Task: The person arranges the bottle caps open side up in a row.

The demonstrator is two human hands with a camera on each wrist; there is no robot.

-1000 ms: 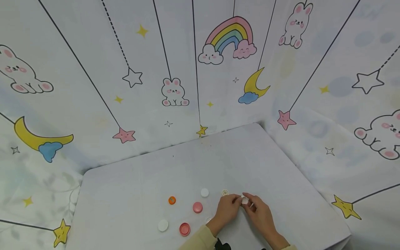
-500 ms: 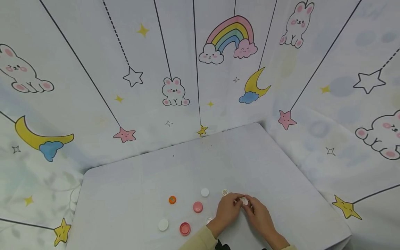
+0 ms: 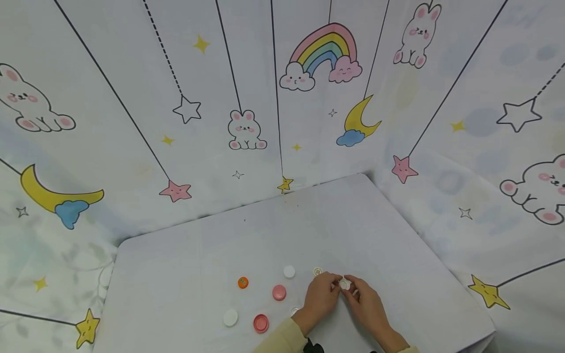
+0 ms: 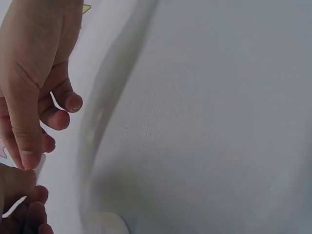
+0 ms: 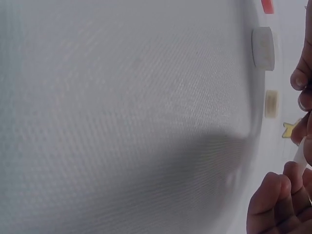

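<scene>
Toward the right edge of the surface (image 3: pixel 247 250), the left hand (image 3: pixel 321 296) and right hand (image 3: pixel 365 300), fingers bent, both pinched a small white piece (image 3: pixel 345 284).

A hand can pass over the surface (image 3: pixel 423 294) to the right of the right hand (image 3: pixel 366 300), or across the rear portion as far as the fabric wall (image 3: pixel 256 59), which bounds the back edge. Access from the left is obstructed. The cream disc (image 3: pixel 318 271) lies just beside the left hand (image 3: pixel 321 297); the pink cap (image 3: pixel 279 292) and the rear white cap (image 3: pixel 289 271) lie near it. Farther left, passages run between the orange cap (image 3: pixel 243 283), the red cap (image 3: pixel 261 323) and the front white cap (image 3: pixel 230 318). The small white piece (image 3: pixel 345 284), pinched by both hands, closes the gap between their fingertips.
</scene>
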